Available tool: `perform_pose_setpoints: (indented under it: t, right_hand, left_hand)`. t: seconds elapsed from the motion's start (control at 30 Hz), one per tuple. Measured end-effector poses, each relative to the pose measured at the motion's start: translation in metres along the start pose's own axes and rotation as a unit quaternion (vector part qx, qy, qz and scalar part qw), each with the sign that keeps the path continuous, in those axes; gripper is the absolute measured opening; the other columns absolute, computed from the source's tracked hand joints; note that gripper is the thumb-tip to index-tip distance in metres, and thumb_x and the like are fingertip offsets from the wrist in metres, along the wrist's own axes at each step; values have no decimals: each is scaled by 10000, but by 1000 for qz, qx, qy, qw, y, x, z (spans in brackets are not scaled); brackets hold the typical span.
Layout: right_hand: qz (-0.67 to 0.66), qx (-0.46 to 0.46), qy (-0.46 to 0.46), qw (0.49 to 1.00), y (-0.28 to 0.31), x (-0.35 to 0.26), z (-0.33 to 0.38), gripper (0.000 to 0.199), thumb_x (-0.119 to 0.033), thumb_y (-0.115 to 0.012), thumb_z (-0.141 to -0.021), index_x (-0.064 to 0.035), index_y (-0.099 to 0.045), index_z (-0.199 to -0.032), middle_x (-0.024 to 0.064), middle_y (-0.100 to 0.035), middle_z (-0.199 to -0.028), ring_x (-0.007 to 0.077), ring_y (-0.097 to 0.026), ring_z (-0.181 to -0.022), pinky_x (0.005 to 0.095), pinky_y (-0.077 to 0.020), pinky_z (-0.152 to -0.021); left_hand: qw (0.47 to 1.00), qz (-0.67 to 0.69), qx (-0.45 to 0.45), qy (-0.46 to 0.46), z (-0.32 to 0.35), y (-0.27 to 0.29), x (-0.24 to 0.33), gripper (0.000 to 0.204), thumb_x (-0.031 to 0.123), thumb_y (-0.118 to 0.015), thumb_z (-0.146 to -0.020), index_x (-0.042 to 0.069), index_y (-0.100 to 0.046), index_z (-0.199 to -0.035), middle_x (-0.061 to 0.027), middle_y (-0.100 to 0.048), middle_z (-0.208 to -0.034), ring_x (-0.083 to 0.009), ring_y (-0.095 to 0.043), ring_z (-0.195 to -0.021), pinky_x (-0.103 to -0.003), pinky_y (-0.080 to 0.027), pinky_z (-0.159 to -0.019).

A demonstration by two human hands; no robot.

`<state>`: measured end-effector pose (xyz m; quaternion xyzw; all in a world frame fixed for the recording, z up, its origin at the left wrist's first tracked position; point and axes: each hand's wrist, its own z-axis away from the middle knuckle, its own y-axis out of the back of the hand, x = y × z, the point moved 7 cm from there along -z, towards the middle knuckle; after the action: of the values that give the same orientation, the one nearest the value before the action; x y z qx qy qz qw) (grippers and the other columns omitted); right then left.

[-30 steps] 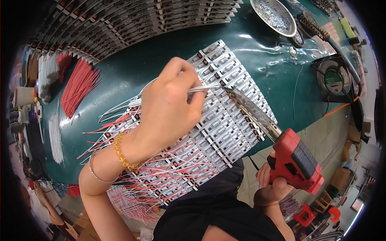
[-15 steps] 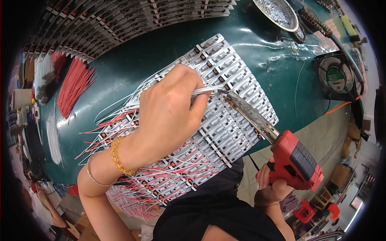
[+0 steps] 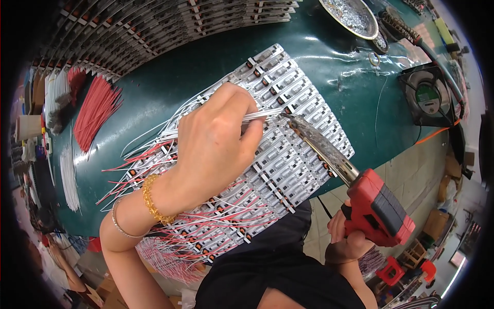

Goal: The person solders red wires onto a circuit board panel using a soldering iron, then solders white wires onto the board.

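In my left hand (image 3: 213,136) a bunch of white wires (image 3: 263,115) is pinched between thumb and fingers, with the ends pointing right. Beneath them lies a wide panel of joined grey modules (image 3: 303,110), with red and white wires (image 3: 226,219) soldered or laid along its left and near rows. My right hand (image 3: 350,234) grips a red and black soldering gun (image 3: 378,206). Its dark, crusted tip (image 3: 303,129) reaches the panel close by the wire ends; whether it touches them I cannot make out.
Red wires (image 3: 96,113) and white wires (image 3: 68,177) lie on the green table (image 3: 144,82) at left. More module panels (image 3: 154,31) stand at the back. On the right are a metal dish (image 3: 355,18) of solder scraps, an iron in a coiled holder (image 3: 399,26) and a black fan (image 3: 429,95).
Little differs. The soldering gun's tip sits slightly farther right of the wire ends, and the whole view has shifted a touch. Both hands keep their grips.
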<state>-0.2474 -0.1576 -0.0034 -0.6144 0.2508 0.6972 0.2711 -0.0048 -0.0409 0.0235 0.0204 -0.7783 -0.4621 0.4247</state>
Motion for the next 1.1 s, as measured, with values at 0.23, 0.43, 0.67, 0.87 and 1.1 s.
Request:
perform_pose_setpoints:
  t: [0.23, 0.43, 0.67, 0.87, 1.1]
  right_hand:
    - [-58, 21, -22, 998, -2, -1, 0, 843, -578, -673, -711, 114, -432, -1129, -13, -400, -431, 108, -399, -325, 234, -338, -362]
    - [-76, 4, -7, 997, 0, -5, 0, 823, -571, -651, -734, 120, -428, -1122, -13, -389, -439, 107, -394, -327, 237, -337, -361]
    - [-78, -9, -7, 997, 6, -4, 1, 814, -563, -639, -751, 129, -423, -1120, 0, -393, -442, 113, -399, -330, 241, -354, -363]
    - [-79, -44, -44, 995, 5, 5, 5, 822, -573, -641, -740, 130, -433, -1113, 0, -397, -442, 117, -403, -332, 247, -350, -364]
    - [94, -3, 2, 996, 28, 24, 17, 796, -577, -676, -699, 110, -472, -1046, 9, -418, -439, 125, -422, -344, 255, -362, -378]
  left_hand:
    - [999, 32, -23, -35, 0, 1, 3, 78, -25, -647, -732, -41, -591, -783, -92, -566, -845, -178, -581, -649, -269, -451, -531]
    - [991, 93, -88, -47, -4, 3, 6, 101, -57, -655, -721, -44, -605, -807, -92, -552, -889, -182, -598, -683, -270, -471, -559]
    - [990, -29, -95, -99, 4, -6, 17, 70, -36, -642, -741, -35, -603, -800, -80, -556, -887, -190, -591, -658, -279, -467, -579]
    - [996, 33, -77, 1, 3, -10, 10, 75, 9, -660, -744, -23, -608, -788, -89, -577, -847, -199, -597, -645, -276, -461, -555]
    - [999, 0, -47, -17, 4, -8, 15, 90, 47, -664, -741, -12, -607, -778, -77, -586, -813, -206, -604, -645, -288, -470, -560]
